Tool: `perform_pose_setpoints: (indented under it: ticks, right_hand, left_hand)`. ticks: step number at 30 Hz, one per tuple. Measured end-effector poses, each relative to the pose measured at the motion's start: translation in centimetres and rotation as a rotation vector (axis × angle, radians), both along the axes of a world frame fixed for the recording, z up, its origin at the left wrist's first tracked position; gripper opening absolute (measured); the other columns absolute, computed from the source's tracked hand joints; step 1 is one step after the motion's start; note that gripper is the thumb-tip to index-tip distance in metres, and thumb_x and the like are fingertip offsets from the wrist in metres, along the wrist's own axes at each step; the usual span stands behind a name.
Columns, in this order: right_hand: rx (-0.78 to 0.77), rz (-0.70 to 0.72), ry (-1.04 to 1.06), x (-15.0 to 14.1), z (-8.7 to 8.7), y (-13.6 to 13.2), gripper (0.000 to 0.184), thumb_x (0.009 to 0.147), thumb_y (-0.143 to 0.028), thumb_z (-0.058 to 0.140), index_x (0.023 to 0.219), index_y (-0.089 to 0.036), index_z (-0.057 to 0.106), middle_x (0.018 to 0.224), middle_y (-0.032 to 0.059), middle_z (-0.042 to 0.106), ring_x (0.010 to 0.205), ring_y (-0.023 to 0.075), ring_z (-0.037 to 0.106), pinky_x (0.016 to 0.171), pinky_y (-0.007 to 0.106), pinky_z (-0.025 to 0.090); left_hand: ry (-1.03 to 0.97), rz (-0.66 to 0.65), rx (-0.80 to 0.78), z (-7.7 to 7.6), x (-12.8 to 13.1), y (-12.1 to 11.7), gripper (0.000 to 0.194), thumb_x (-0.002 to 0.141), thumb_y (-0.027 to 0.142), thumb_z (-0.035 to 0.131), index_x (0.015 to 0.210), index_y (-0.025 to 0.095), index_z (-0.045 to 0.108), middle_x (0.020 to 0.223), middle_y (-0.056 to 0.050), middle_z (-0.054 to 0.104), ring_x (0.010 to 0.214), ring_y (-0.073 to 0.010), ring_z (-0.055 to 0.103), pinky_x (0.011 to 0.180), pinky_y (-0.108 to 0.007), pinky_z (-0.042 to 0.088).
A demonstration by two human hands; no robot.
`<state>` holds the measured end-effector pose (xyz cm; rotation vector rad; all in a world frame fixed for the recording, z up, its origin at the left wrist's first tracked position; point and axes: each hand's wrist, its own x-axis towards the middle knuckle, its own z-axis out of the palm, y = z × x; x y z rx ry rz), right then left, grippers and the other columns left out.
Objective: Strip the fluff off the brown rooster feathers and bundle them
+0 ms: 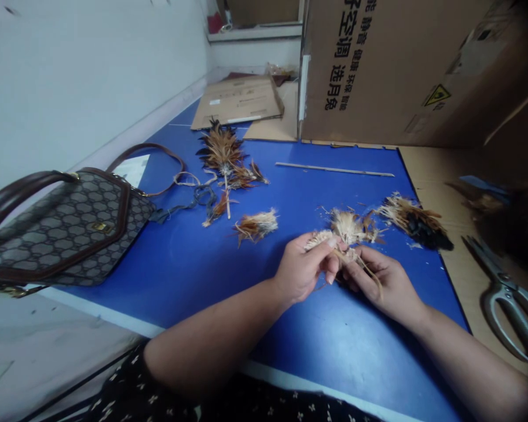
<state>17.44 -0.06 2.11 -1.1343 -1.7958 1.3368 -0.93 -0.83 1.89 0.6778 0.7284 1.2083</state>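
above the right-hand part of the glossy, flat blue surface [193,252], the left hand [297,268] and right hand [389,288] grip, respectively, a pale cream feather bundle [318,238] and thin tan strand [341,255], probably best wound taut and evenly.

Muted light, pale glare on blue tabletop [345,347], blackened upper-right corner, stretched edges

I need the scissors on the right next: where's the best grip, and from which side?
Probably by the handle loops of the scissors, with the right hand, the closer one, coming from the near side. The loops face the person and give openings for fingers, while the blades point away.
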Motion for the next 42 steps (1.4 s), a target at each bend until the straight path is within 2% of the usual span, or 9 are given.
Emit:
perform_pose_setpoints:
  ticks: [3, 8, 13, 19, 24, 32, 37, 42]
  right_hand:
    - [0.005, -0.009, -0.003, 0.0, 0.1, 0.0, 0.038, 0.101, -0.055, 0.065, 0.084, -0.021, 0.06, 0.07, 0.0003, 0.062, 0.059, 0.0128, 0.054, 0.055, 0.025, 0.047]
    - [0.007, -0.012, 0.021, 0.0, 0.2, 0.1, 0.039, 0.101, -0.056, 0.065, 0.085, -0.021, 0.061, 0.07, 0.0009, 0.062, 0.059, 0.0133, 0.055, 0.054, 0.025, 0.046]
    - [0.004, -0.007, 0.033, -0.3, 0.4, 0.0, 0.037, 0.097, -0.055, 0.071, 0.084, -0.022, 0.062, 0.067, -0.0001, 0.062, 0.058, 0.0133, 0.053, 0.054, 0.025, 0.046]
    - [-0.053, 0.05, 0.063, -0.3, 0.9, -0.2, 0.032, 0.1, -0.054, 0.068, 0.092, -0.023, 0.065, 0.079, 0.0036, 0.072, 0.065, 0.016, 0.059, 0.059, 0.027, 0.049]
    - [0.017, 0.055, 0.007, -0.1, 0.7, -0.1, 0.031, 0.1, -0.051, 0.068, 0.089, -0.022, 0.065, 0.075, 0.0018, 0.069, 0.062, 0.0151, 0.056, 0.059, 0.027, 0.047]
    - [0.183, 0.052, -0.092, 0.3, -0.5, 0.0, 0.021, 0.104, -0.042, 0.064, 0.094, -0.023, 0.068, 0.08, 0.0026, 0.069, 0.068, 0.0173, 0.059, 0.066, 0.03, 0.05]
    - [0.178, 0.027, -0.102, 0.2, -0.3, 0.0, 0.024, 0.103, -0.043, 0.064, 0.09, -0.022, 0.066, 0.076, 0.0018, 0.065, 0.065, 0.0165, 0.057, 0.062, 0.029, 0.048]
    - [0.094, 0.012, -0.026, 0.3, -0.1, -0.1, 0.025, 0.105, -0.044, 0.062, 0.093, -0.022, 0.064, 0.074, 0.0011, 0.064, 0.062, 0.0149, 0.056, 0.058, 0.027, 0.047]
  left_hand:
    - [0.039, 0.059, -0.023, -0.1, 0.0, 0.0, 0.039, 0.089, 0.051, 0.078, 0.096, 0.014, 0.064, 0.055, 0.004, 0.058, 0.038, -0.0078, 0.047, 0.04, -0.022, 0.034]
    - [0.219, 0.097, 0.015, -0.2, 0.0, -0.3, 0.039, 0.094, 0.053, 0.072, 0.091, 0.017, 0.06, 0.052, 0.005, 0.059, 0.035, -0.0084, 0.047, 0.04, -0.022, 0.038]
    - [0.295, 0.007, 0.024, 0.2, 0.0, -0.7, 0.035, 0.095, 0.049, 0.072, 0.088, 0.017, 0.059, 0.053, 0.005, 0.06, 0.036, -0.008, 0.048, 0.039, -0.021, 0.037]
    - [0.359, -0.06, 0.041, -0.2, -0.1, -0.8, 0.034, 0.096, 0.049, 0.07, 0.091, 0.017, 0.061, 0.054, 0.005, 0.059, 0.036, -0.0072, 0.046, 0.038, -0.02, 0.036]
    - [0.383, -0.069, 0.029, -0.2, 0.0, -0.7, 0.031, 0.096, 0.047, 0.07, 0.092, 0.017, 0.061, 0.052, 0.006, 0.057, 0.035, -0.0067, 0.044, 0.038, -0.02, 0.034]
    - [0.464, -0.069, 0.073, -0.7, -0.2, -0.7, 0.024, 0.095, 0.04, 0.069, 0.094, 0.017, 0.063, 0.053, 0.006, 0.054, 0.037, -0.0068, 0.043, 0.038, -0.021, 0.033]
    - [0.42, -0.066, 0.086, -0.6, -0.1, -0.7, 0.024, 0.097, 0.041, 0.067, 0.094, 0.018, 0.06, 0.053, 0.007, 0.054, 0.037, -0.0068, 0.042, 0.039, -0.02, 0.033]
    - [0.344, -0.003, 0.051, -0.4, 0.1, -0.5, 0.028, 0.096, 0.043, 0.069, 0.09, 0.019, 0.056, 0.051, 0.008, 0.054, 0.036, -0.0061, 0.04, 0.038, -0.02, 0.031]
